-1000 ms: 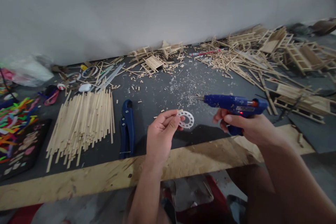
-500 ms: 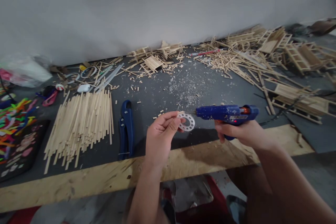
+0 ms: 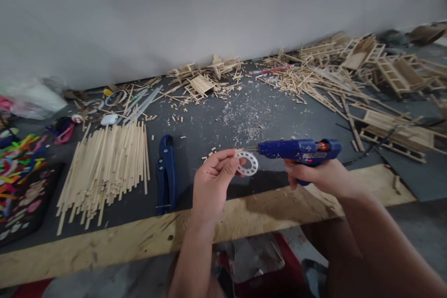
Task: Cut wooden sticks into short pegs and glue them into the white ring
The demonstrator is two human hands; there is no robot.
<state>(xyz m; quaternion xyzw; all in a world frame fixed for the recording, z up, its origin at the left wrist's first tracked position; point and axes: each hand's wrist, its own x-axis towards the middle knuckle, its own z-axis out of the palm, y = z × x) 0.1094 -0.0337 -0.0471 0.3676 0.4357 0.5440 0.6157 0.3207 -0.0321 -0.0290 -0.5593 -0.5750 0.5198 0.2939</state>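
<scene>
My left hand (image 3: 217,174) pinches a pale ring with a row of holes (image 3: 250,166) by its left side, above the near part of the table. At the ring's upper left, by my fingertips, a small piece of wood shows. My right hand (image 3: 319,174) is wrapped round the handle of a blue hot glue gun (image 3: 293,150), on which a small red light glows. The gun's thin nozzle points left at the ring's top edge, close to my left fingertips. Whether it touches the wood piece I cannot tell.
Left of my hands lie a blue cutter (image 3: 166,172) and a pile of thin wooden sticks (image 3: 108,167). Small stick models (image 3: 405,74) and loose sticks (image 3: 296,81) fill the back right. Glue scraps (image 3: 247,114) litter the middle. A dark cable (image 3: 380,146) trails right.
The glue gun and my right hand have shifted very slightly left in the picture, along with most of the view. Both holds stay the same.
</scene>
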